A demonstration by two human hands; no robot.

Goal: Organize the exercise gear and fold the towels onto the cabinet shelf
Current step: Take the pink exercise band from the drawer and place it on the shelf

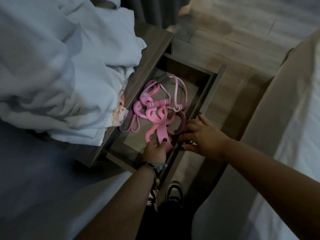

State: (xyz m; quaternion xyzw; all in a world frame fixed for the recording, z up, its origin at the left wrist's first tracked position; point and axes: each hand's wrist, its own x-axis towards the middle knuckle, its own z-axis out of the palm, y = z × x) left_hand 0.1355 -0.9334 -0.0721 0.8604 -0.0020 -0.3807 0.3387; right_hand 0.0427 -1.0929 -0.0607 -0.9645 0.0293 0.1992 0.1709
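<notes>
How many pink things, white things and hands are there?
Pink things: 1 tangled pile of exercise bands in the open drawer; single bands too knotted to count
White things: 1 heap of towels on the cabinet top
Hands: 2, the left hand gripping a pink band, the right hand on the drawer's front edge
Total: 4

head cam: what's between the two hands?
Head view: the wide pink band the left hand holds, plus the open drawer's front edge, where the right hand rests.
</notes>
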